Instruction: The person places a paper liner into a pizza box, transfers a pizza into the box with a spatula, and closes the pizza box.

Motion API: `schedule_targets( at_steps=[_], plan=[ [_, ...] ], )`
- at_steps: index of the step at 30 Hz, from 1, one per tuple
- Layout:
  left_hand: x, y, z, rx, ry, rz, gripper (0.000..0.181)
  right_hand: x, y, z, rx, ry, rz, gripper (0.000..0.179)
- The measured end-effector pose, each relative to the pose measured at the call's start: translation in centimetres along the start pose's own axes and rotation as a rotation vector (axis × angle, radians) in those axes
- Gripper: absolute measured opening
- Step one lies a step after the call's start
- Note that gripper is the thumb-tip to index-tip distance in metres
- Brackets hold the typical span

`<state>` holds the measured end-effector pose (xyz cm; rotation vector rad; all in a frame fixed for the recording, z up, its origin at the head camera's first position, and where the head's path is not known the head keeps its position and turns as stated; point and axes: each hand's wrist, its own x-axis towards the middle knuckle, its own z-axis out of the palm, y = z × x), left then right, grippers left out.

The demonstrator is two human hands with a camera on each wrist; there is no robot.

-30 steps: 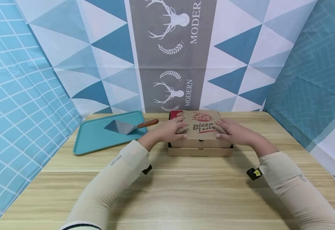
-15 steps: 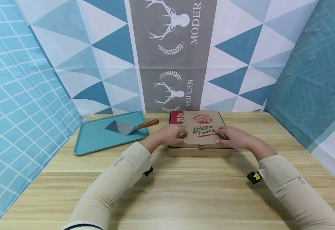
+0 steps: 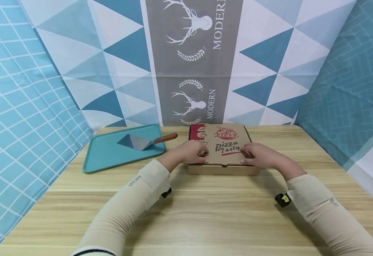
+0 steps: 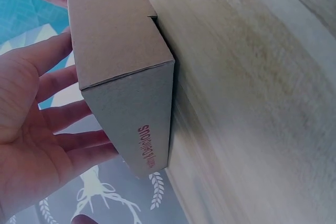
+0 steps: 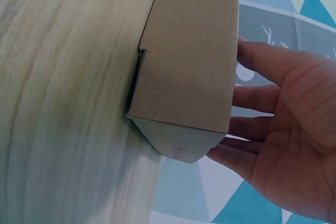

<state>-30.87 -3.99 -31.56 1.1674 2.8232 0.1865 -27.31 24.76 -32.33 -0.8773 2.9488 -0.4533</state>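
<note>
A brown cardboard pizza box [image 3: 226, 131] with red and dark print sits at the back middle of the table, its lid down on the base. My left hand [image 3: 191, 152] rests on the lid's front left part, with fingers bent and thumb at the front edge. Toward the lid's front right, my right hand [image 3: 261, 155] touches it in much the same way. In the left wrist view, the fingertips of the left hand [image 4: 39, 114] meet the top of the box [image 4: 118, 30]. The right wrist view shows the right hand's fingers [image 5: 257, 98] along the lid side of the box [image 5: 186, 56].
Left of the box lies a teal tray [image 3: 116, 160]. A pizza server [image 3: 136, 142] with a wooden handle rests on it, the handle reaching past the tray's right edge. Patterned cloth walls [image 3: 263, 53] stand behind and at both sides of the wooden table [image 3: 218, 213].
The lid's front edge has come down onto the base, closing the gap at the front. Both hands have moved slightly down and nearer with it, their fingers more bent than before.
</note>
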Motion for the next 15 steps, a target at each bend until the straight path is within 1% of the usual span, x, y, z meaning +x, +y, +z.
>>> schedule_targets(
  at_steps=[3,7,9,10,12,15],
  plan=[
    [0.0,0.0,0.0,0.004,0.005,0.001,0.041,0.1,0.0,0.0,-0.003,0.002,-0.003,0.037],
    [-0.2,-0.1,0.2,0.044,0.011,0.019,0.040,0.1,-0.2,0.0,-0.014,0.014,-0.009,0.034],
    [-0.4,-0.1,0.2,0.059,0.016,0.029,0.040,-0.1,-0.4,0.0,-0.022,0.030,-0.006,0.036],
    [-0.5,-0.2,0.3,0.066,0.019,0.034,0.040,-0.2,-0.6,0.0,-0.025,0.038,-0.001,0.040],
    [-1.0,-0.2,0.3,0.050,0.035,0.036,0.044,-0.4,-0.9,0.1,-0.033,0.062,0.010,0.049],
    [-1.9,-0.2,0.2,0.017,0.086,0.033,0.055,-0.6,-1.6,0.1,-0.042,0.110,0.007,0.069]
  ],
)
